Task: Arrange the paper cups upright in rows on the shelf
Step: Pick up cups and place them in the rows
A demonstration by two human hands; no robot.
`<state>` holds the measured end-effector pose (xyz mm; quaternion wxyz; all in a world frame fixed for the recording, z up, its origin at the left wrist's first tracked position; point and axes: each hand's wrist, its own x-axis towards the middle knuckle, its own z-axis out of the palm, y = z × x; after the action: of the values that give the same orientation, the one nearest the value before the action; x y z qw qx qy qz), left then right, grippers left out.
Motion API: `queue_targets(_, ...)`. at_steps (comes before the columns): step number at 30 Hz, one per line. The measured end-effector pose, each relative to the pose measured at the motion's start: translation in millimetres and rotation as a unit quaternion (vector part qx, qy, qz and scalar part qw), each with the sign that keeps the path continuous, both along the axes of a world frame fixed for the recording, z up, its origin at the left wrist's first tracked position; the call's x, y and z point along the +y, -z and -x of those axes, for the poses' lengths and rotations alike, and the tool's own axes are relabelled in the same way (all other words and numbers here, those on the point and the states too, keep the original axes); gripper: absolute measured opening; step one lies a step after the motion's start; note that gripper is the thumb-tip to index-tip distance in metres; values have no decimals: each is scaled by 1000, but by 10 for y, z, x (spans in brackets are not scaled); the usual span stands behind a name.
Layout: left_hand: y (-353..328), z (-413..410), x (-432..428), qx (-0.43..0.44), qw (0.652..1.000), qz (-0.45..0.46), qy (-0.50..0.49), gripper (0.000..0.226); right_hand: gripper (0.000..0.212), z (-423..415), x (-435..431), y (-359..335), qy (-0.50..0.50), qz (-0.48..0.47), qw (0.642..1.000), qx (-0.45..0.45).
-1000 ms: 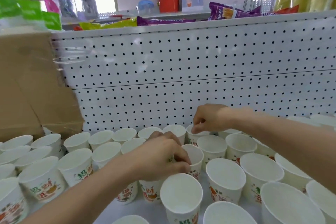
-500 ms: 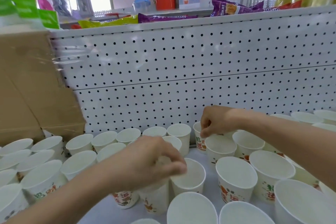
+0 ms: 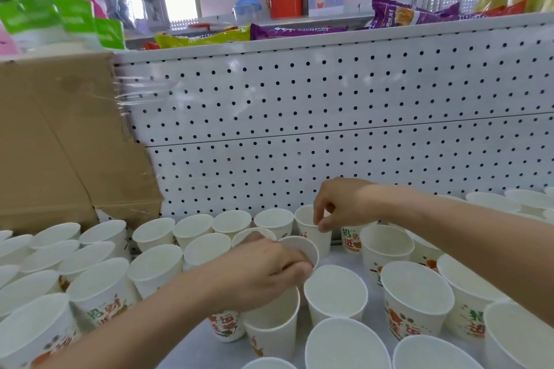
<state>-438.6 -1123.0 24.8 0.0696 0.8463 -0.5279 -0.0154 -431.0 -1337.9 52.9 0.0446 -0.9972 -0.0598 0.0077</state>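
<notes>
Though apart, both hands (image 3: 263, 271) (image 3: 340, 204) on cups (image 3: 305, 219)

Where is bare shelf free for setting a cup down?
Bare shelf shows between the back-row cup that the right hand pinches and the wide cup to its right; also at the front, beside the left forearm. Cups on the left stand packed.

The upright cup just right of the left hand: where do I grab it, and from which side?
Pinch the cup by its rim from above at the far edge, one finger inside the open mouth. It stands upright, and the left hand and neighbouring cups crowd its walls; only behind it does bare shelf show.
</notes>
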Motion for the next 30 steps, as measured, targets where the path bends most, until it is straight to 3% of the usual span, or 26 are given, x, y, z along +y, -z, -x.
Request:
queue_targets(6, -176, 232, 224, 35, 999, -11, -6, 35, 4, 10, 28, 12, 1, 27, 1000, -1)
queue_targets(9, -365, 102, 301, 105, 985, 108, -88, 29, 5, 50, 37, -27, 10, 41, 999, 8)
queue_targets(12, -439, -269, 381, 71, 970, 179, -149, 22, 16, 85, 95, -68, 6, 33, 999, -8)
queue_targets(16, -275, -580, 313, 59, 976, 139, -156, 18, 21, 16, 287, -90, -26, 32, 998, -57)
queue_targets(19, -204, -641, 64, -4, 980, 93, -175, 20, 28, -79, 420, -92, 2, 62, 998, -27)
queue_targets(23, -164, -669, -232, -56, 979, -18, -194, 29, 19, -122, 443, -63, 25, 87, 996, -2)
queue_targets(30, -164, -678, -168, -91, 980, -45, -170, 22, 12, -36, 340, 9, 2, 81, 997, -14)
